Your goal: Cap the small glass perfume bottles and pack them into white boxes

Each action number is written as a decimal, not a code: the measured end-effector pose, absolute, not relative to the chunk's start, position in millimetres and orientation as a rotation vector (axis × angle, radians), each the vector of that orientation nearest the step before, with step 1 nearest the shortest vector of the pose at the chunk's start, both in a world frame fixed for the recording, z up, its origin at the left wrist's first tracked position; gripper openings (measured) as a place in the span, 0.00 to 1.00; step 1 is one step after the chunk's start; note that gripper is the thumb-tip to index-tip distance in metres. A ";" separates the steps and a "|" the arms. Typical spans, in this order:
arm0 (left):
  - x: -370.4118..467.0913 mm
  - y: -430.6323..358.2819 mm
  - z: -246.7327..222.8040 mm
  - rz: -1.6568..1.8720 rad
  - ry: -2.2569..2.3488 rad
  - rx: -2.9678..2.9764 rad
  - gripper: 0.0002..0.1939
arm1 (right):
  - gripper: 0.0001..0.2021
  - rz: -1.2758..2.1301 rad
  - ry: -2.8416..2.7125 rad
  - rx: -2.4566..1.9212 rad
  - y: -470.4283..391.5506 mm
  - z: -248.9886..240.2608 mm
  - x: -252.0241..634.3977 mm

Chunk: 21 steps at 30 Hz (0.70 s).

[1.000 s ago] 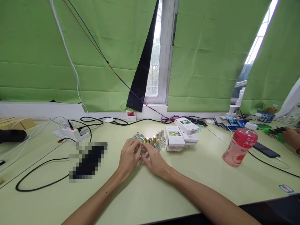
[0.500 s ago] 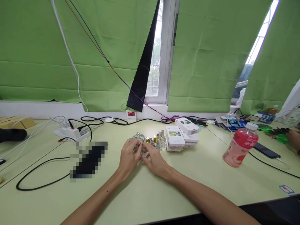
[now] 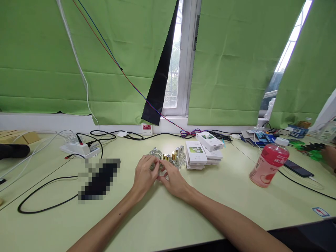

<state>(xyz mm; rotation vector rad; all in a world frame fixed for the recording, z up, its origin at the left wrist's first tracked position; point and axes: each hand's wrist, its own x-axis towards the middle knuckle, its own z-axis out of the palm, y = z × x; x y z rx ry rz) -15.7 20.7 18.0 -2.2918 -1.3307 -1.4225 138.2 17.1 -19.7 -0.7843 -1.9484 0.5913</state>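
Fingertips of my left hand (image 3: 145, 173) and my right hand (image 3: 173, 176) meet over the table (image 3: 162, 217). Both hands are closed, with fingers bent; what they hold, if anything, is hidden between them. Just behind them stand several small glass bottles (image 3: 181, 157) with silver and gold caps. Round clear glass pieces (image 3: 155, 152) show behind my left fingers, partly covered. To the right of the bottles, white boxes (image 3: 196, 154) with a green picture lie stacked, one tilted on top.
A pink drink bottle (image 3: 269, 162) stands at the right, beside a phone (image 3: 299, 168). On the left are a power strip (image 3: 80, 148), cables and a dark pixelated object (image 3: 101, 180). Another person's hand (image 3: 329, 155) shows at the far right edge.
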 end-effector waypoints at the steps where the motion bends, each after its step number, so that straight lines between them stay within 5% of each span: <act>1: -15.9 20.8 17.8 -1.422 -1.339 -2.293 0.10 | 0.30 0.590 -1.948 -0.784 17.3 -19.6 138.2; 21: -15.8 21.5 17.4 -1.502 -1.361 -2.281 0.10 | 0.30 0.585 -1.957 -0.786 17.5 -19.5 137.6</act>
